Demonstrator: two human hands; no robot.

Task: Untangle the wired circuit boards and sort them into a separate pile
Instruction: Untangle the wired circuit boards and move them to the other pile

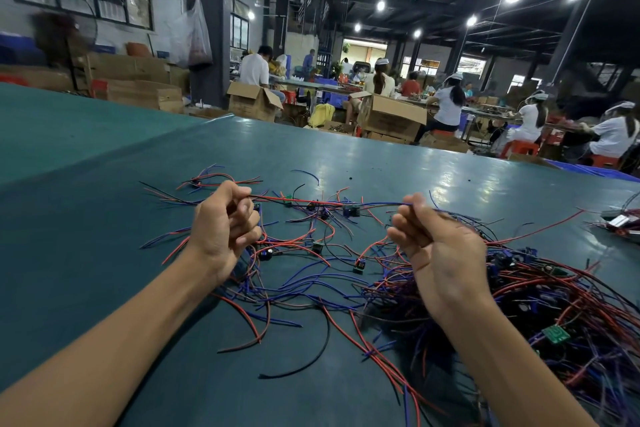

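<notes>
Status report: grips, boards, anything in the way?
Left grip, right grip both pinch one wire run, taut between them. Green board sits in tangle at right. Loose wires cross underneath.

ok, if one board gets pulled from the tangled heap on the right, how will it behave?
Probably floppy: loose wires curl on the table. Likely snags: the heap is densely interlaced, so neighbours drag along. Small green board suggests light weight.
</notes>
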